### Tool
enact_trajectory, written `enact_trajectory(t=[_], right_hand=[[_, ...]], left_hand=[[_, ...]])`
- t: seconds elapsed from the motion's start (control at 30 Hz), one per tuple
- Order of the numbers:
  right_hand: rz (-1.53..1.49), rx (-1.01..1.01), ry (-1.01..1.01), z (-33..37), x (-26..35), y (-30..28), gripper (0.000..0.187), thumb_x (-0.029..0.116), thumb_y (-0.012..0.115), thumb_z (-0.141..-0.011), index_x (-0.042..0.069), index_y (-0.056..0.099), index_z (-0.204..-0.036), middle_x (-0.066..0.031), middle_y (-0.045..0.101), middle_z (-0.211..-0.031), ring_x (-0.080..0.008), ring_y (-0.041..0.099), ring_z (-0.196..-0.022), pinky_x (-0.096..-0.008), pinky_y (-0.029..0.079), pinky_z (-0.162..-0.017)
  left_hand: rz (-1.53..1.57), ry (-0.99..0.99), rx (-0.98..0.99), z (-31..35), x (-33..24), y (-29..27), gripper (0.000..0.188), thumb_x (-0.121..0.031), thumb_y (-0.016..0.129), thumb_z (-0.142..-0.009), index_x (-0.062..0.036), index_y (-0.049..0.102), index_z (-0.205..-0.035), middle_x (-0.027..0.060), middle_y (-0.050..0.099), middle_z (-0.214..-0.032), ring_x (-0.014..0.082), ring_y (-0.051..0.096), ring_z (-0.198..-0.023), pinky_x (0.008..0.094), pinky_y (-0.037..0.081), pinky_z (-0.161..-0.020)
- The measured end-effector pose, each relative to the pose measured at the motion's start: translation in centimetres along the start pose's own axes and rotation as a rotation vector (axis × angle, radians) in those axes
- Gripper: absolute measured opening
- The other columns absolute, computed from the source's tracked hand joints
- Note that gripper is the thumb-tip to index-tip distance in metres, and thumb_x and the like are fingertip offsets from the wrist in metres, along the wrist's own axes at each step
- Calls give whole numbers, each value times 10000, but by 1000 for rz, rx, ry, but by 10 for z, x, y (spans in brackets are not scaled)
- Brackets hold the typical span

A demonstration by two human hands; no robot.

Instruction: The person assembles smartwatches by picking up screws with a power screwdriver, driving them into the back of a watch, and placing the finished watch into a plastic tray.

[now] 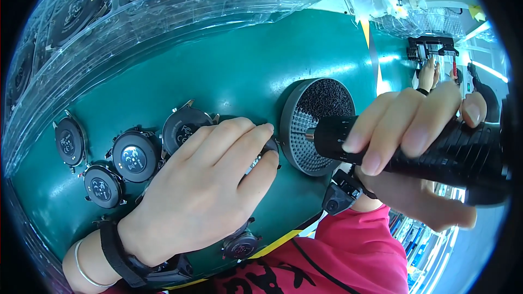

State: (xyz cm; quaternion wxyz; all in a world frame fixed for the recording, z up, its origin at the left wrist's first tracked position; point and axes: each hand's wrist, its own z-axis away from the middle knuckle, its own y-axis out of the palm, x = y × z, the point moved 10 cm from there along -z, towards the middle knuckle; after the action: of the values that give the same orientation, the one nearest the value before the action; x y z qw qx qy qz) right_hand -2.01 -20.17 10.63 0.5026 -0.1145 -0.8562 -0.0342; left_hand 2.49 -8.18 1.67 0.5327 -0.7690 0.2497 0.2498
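Note:
My right hand [419, 125] is wrapped around a thick black electric screwdriver [335, 136], held sideways. Its metal tip points left, over a round grey dish [302, 155] with a perforated surface; a heap of tiny black screws [326, 97] fills the dish's far part. Palm down, my left hand [212, 185] curls over a round black smartwatch body [271, 145], mostly hidden under the fingers. Left of it, more smartwatch bodies lie back up: one [185, 125] partly beneath my knuckles, others [133, 155] farther left. Another watch body [242, 246] lies near my left wrist.
Clear plastic trays [218, 8] holding watch bodies stand along the far left of the green work surface [234, 71]. Yellow tape [275, 244] marks its near edge. At the far right, another person's hand [427, 76] is beside a black fixture [433, 48].

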Motion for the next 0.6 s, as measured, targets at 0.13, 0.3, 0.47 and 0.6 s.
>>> enact_trajectory(t=[0.13, 0.3, 0.47, 0.6], right_hand=[[65, 67, -58, -4, 5, 5, 818, 618, 709, -836, -6, 405, -1269, -103, 571, -919, -200, 634, -613, -334, 554, -514], [-59, -43, -279, 8, 25, -7, 785, 594, 699, -850, -18, 403, -1242, -101, 574, -920, -184, 635, -598, -320, 547, -498], [56, 84, -99, -4, 20, 4, 778, 568, 725, -840, -10, 393, -1241, -98, 578, -920, -174, 640, -605, -300, 554, -501], [115, 82, -106, -2, 14, 11, 774, 550, 743, -833, -5, 387, -1239, -98, 581, -920, -170, 641, -603, -289, 557, -500]], left_hand=[[-1, 0, 3, 1, 0, 0, 354, -37, 733, -728, -50, 688, -1079, 123, 624, -1246, 316, 601, -1104, 439, 517, -920], [-24, 35, -35, 2, -3, 1, 346, -67, 743, -737, -39, 700, -1079, 126, 632, -1238, 303, 611, -1086, 409, 536, -896], [-12, 51, -53, 1, -4, -2, 333, -77, 730, -748, -30, 707, -1077, 137, 635, -1237, 297, 616, -1076, 394, 544, -882], [-1, 47, -55, 0, -4, -1, 326, -67, 707, -764, -24, 708, -1086, 147, 635, -1239, 298, 614, -1080, 392, 546, -881]])
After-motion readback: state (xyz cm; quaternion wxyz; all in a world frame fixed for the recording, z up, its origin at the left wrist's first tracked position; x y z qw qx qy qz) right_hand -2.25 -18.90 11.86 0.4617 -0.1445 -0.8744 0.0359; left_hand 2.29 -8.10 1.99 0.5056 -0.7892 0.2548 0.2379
